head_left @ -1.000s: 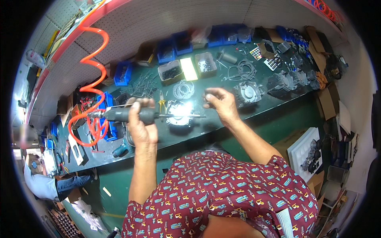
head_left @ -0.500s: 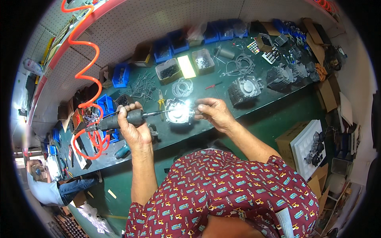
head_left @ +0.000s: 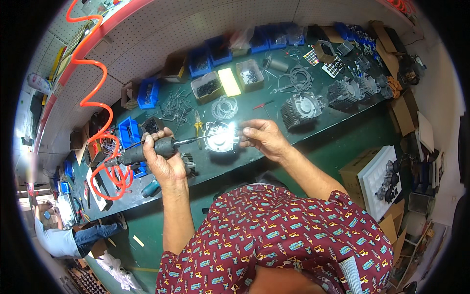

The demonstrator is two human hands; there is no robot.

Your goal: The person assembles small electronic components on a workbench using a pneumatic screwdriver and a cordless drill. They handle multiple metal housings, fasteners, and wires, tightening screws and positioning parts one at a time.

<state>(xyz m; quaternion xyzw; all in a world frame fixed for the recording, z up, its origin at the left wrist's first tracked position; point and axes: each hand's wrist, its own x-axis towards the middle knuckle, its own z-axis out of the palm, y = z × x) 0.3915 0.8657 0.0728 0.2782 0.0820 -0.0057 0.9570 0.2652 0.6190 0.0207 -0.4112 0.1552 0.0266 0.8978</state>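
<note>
I'm seeing blue bins (head_left: 210, 53) lining the back of the green desk (head_left: 274, 147) under a white pegboard wall (head_left: 196, 24), cardboard boxes (head_left: 360, 171) sitting right. My left hand (head_left: 164, 159) is wrapping its fingers (head_left: 155, 143) shut around a grey pneumatic screwdriver (head_left: 142, 152); my right hand (head_left: 262, 137) is pinching the shiny metal cover (head_left: 220, 138) at desk centre.

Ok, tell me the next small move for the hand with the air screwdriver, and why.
Probably ease the bit down onto a fastener of the metal housing. The left hand holds the pneumatic screwdriver level, with its bit tip at the housing's edge, while the right hand steadies the housing on the green workbench. Glare hides the exact contact.
</note>
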